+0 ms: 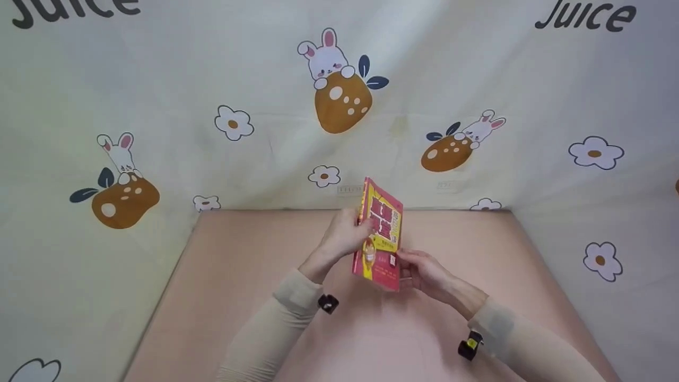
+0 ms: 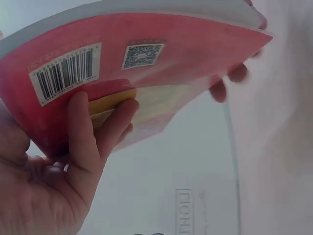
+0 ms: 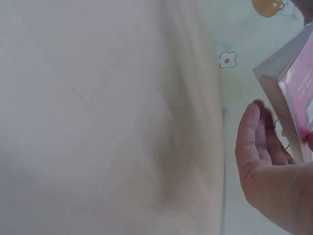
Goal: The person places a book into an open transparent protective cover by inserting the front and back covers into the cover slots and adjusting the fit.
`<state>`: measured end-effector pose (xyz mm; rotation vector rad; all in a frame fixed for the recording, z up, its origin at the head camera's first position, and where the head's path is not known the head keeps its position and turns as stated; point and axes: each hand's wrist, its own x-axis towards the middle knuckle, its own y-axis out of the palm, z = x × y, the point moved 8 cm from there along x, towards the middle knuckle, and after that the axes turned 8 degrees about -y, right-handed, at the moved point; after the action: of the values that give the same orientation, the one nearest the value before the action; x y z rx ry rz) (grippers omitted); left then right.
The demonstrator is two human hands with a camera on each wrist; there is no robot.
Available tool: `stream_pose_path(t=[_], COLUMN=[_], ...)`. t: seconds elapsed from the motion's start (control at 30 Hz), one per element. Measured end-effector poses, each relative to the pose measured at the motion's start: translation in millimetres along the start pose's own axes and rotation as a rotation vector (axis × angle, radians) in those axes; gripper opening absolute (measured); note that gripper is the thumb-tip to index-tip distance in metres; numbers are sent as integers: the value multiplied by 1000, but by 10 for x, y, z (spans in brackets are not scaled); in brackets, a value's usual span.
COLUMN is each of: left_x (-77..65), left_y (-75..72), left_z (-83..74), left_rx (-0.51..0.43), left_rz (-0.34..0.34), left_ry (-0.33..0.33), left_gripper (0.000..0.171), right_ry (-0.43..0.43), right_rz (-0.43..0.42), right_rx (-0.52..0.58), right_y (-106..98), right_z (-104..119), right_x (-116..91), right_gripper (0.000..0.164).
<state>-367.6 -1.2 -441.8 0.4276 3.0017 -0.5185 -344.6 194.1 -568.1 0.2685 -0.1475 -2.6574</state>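
Note:
A pink and yellow paperback book (image 1: pixel 379 239) is held up above the pink surface, tilted, its printed front cover toward the head camera. My left hand (image 1: pixel 347 233) grips its left edge, thumb across the front cover. In the left wrist view, fingers of the left hand (image 2: pixel 73 181) press against the back cover, which carries a barcode and a square code. My right hand (image 1: pixel 429 273) is at the lower right edge, thumb at the cover. The right wrist view shows this right hand (image 3: pixel 274 181) with its fingers bent beside the book's page edges (image 3: pixel 281 93).
Below the hands spreads a pink tabletop (image 1: pixel 228 297). A pale fabric wall (image 1: pixel 265 63) printed with rabbits, fruit and flowers stands behind it and along both sides. Each wrist wears a small black camera, such as the left one (image 1: pixel 328 304).

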Motion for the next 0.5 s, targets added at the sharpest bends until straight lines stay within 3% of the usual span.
stream_pose_path(t=[0.27,0.5], left_x=[58,101], left_y=[-42,-118], left_z=[291,487], left_rx=[-148,-120], left_rz=[49,25], left_ry=[-69,-136], left_gripper=[36,39], right_ry=[-21,-45], right_rz=[-50,-131], right_rx=[-30,-144], right_y=[-54,-181], right_z=[75,178], right_x=[-30,-37], right_gripper=[51,44])
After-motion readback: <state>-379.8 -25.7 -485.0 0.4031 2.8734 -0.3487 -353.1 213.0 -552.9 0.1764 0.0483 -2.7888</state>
